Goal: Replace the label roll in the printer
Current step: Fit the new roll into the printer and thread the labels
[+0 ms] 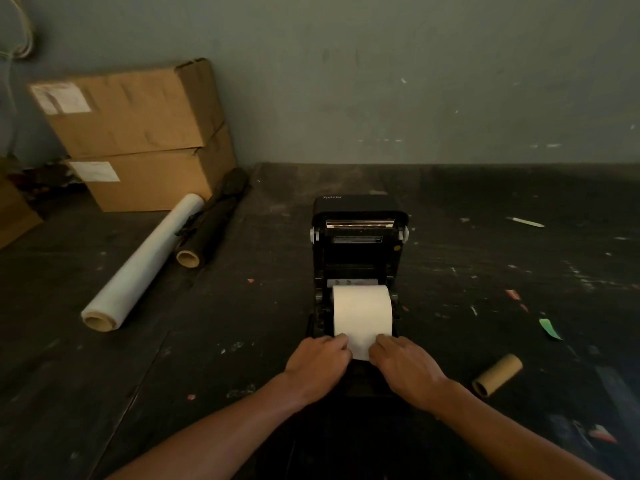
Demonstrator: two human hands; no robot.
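Observation:
A black label printer stands on the dark table with its lid tilted up and back. A white label roll lies in its open bay. The roll's loose end hangs toward me over the front edge. My left hand pinches that end at its left side, and my right hand pinches it at the right side. Both hands rest against the printer's front. An empty cardboard core lies on the table to the right of my right hand.
Two stacked cardboard boxes stand at the back left against the wall. In front of them lie a clear film roll and a black roll. A white pen and a green paper scrap lie at the right.

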